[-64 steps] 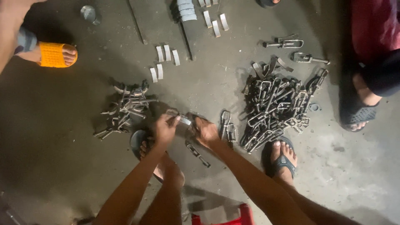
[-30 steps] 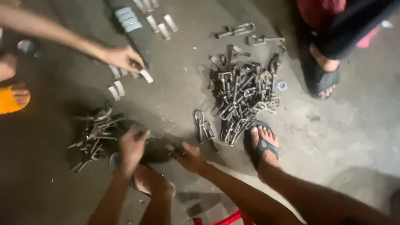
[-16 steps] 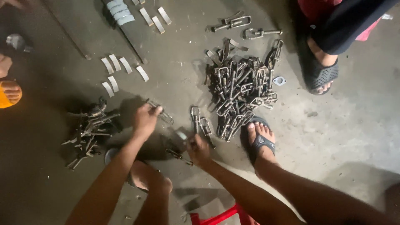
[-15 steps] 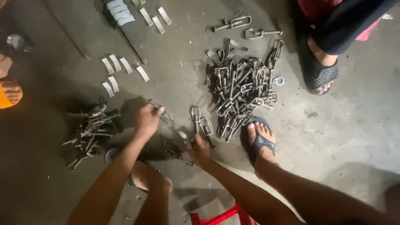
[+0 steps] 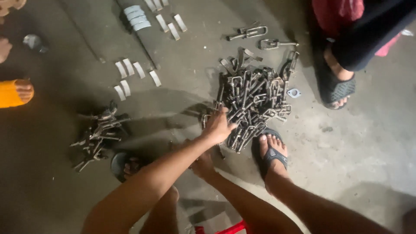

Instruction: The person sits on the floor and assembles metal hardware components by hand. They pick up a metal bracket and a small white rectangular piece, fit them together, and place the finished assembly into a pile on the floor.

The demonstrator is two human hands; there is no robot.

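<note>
My left hand [image 5: 218,126] reaches across my body to the near edge of a big pile of metal U-bolts [image 5: 255,97] on the concrete floor. Its fingers rest on the bolts; I cannot tell whether they grip one. My right hand [image 5: 202,164] sits low beside my left forearm, partly hidden by it, and what it holds does not show. A smaller pile of dark bolts [image 5: 97,134] lies to the left.
Short flat metal plates [image 5: 130,71] lie in rows beyond the small pile, with curved plates [image 5: 136,17] farther back. Two assembled clamps [image 5: 249,32] lie behind the big pile. My sandalled foot [image 5: 271,151] touches that pile. Another person's black sandal [image 5: 336,84] is at right, an orange sandal [image 5: 15,93] at left.
My left hand has swung right from near the small pile over to the big pile of U-bolts. My right hand stays low in about the same place.
</note>
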